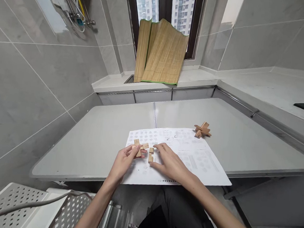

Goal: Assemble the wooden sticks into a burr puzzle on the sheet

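Note:
My left hand [124, 161] holds a partly joined cluster of wooden puzzle pieces [139, 146] just above a printed instruction sheet [190, 155]. My right hand [169, 161] rests on the sheet with its fingers spread, the fingertips touching or next to a loose notched wooden piece [151, 154] that lies between the two hands. An assembled wooden burr puzzle [202, 130] sits at the far right corner of the sheet, away from both hands.
The sheet lies on a grey folding table [99, 141] set against a tiled wall. A folded bamboo mat [159, 53] leans in the window behind. A white perforated rack [24, 202] stands at the lower left. A counter [274, 92] runs along the right.

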A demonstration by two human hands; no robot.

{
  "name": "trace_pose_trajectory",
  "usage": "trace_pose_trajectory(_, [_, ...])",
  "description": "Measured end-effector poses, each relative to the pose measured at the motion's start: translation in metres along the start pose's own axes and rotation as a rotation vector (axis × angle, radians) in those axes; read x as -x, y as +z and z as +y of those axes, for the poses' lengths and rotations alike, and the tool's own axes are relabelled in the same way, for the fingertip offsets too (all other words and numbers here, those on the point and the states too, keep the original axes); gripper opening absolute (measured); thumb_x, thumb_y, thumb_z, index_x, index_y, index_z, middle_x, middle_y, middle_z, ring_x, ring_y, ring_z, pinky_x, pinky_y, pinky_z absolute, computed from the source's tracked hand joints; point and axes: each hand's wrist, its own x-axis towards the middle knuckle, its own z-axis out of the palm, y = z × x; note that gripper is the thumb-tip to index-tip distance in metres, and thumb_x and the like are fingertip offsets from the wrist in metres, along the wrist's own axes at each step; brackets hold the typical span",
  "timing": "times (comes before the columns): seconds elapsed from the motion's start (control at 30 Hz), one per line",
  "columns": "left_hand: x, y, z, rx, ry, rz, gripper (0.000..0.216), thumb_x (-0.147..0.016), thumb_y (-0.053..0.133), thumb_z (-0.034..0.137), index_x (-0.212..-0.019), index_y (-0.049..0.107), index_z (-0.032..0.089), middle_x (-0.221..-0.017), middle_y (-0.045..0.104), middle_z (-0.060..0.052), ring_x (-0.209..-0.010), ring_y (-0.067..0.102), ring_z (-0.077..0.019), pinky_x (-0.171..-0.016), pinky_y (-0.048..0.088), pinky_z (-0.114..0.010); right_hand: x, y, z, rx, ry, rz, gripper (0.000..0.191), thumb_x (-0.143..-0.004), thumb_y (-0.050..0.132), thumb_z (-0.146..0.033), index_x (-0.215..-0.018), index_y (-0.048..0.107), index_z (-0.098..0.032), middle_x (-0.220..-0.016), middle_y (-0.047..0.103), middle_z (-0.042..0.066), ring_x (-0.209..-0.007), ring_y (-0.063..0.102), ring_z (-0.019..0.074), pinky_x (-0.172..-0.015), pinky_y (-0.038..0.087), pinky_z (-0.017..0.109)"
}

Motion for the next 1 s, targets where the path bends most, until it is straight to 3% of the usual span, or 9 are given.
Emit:
trace_pose_trajectory(0.07, [0.000, 0.000, 0.000, 0.005, 0.012, -0.021, 0.056, -0.091, 0.070, 0.068, -0.105, 0.078, 0.014, -0.100, 0.082, -0.010, -0.105, 0.074, -0.0306, -0.100, 0.051, -0.036, -0.006, 0.010, -0.003, 0.024, -0.011, -0.009, 0.051, -0.088, 0.081, -0.028, -0.133, 0.058, -0.021, -0.137, 0.060, 0.016, -0.124, 0.062, 0.0354, -0.098, 0.056, 0.047])
trace_pose_trajectory(0.23, [0.001, 0.000, -0.002, -0.007, 0.040, -0.045, 0.048, -0.096, 0.067, 0.062, -0.100, 0.078, 0.015, -0.096, 0.082, -0.008, -0.104, 0.074, -0.0289, -0.100, 0.051, -0.034, -0.015, 0.019, -0.001, -0.005, -0.002, 0.028, 0.036, -0.083, 0.081, -0.021, -0.113, 0.061, -0.021, -0.124, 0.065, 0.014, -0.119, 0.061, 0.0348, -0.097, 0.054, 0.047])
trace_pose_trajectory(0.37, [0.001, -0.001, -0.004, -0.030, 0.059, -0.081, 0.048, -0.098, 0.064, 0.061, -0.088, 0.076, 0.016, -0.100, 0.081, -0.010, -0.106, 0.073, -0.0289, -0.101, 0.050, -0.035, -0.009, 0.005, 0.003, -0.138, 0.051, 0.082, 0.050, -0.082, 0.079, -0.022, -0.125, 0.053, -0.023, -0.114, 0.068, 0.008, -0.104, 0.067, 0.0280, -0.089, 0.055, 0.041])
trace_pose_trajectory(0.47, [0.002, 0.001, -0.001, -0.035, 0.076, -0.187, 0.048, -0.101, 0.061, 0.061, -0.089, 0.076, 0.016, -0.099, 0.080, -0.008, -0.101, 0.072, -0.0271, -0.097, 0.051, -0.034, -0.003, -0.010, 0.004, -0.312, 0.072, 0.121, 0.059, -0.080, 0.082, -0.030, -0.130, 0.051, -0.025, -0.093, 0.067, 0.000, -0.087, 0.067, 0.0247, -0.081, 0.053, 0.038])
trace_pose_trajectory(0.63, [0.003, 0.006, 0.006, -0.004, 0.082, -0.285, 0.047, -0.102, 0.060, 0.059, -0.098, 0.077, 0.016, -0.089, 0.077, -0.006, -0.095, 0.071, -0.0254, -0.096, 0.052, -0.035, 0.001, -0.030, 0.007, -0.603, 0.190, 0.017, 0.055, -0.078, 0.087, -0.051, -0.115, 0.053, -0.027, -0.067, 0.052, -0.010, -0.062, 0.055, 0.0178, -0.062, 0.042, 0.030])
trace_pose_trajectory(0.77, [0.002, 0.007, 0.007, -0.011, 0.079, -0.290, 0.046, -0.103, 0.060, 0.057, -0.103, 0.077, 0.015, -0.091, 0.078, -0.008, -0.095, 0.071, -0.0252, -0.097, 0.052, -0.036, 0.003, -0.038, 0.008, -0.837, 0.247, 0.030, 0.056, -0.076, 0.089, -0.051, -0.107, 0.050, -0.027, -0.078, 0.056, -0.008, -0.060, 0.049, 0.0122, -0.060, 0.037, 0.027])
trace_pose_trajectory(1.0, [0.002, 0.011, 0.014, -0.042, 0.068, -0.299, 0.045, -0.103, 0.059, 0.057, -0.098, 0.076, 0.015, -0.089, 0.078, -0.008, -0.097, 0.073, -0.0255, -0.100, 0.051, -0.037, 0.005, -0.038, 0.009, -1.081, 0.259, 0.125, 0.049, -0.081, 0.088, -0.054, -0.096, 0.050, -0.026, -0.088, 0.058, -0.005, -0.066, 0.048, 0.0108, -0.067, 0.041, 0.029])
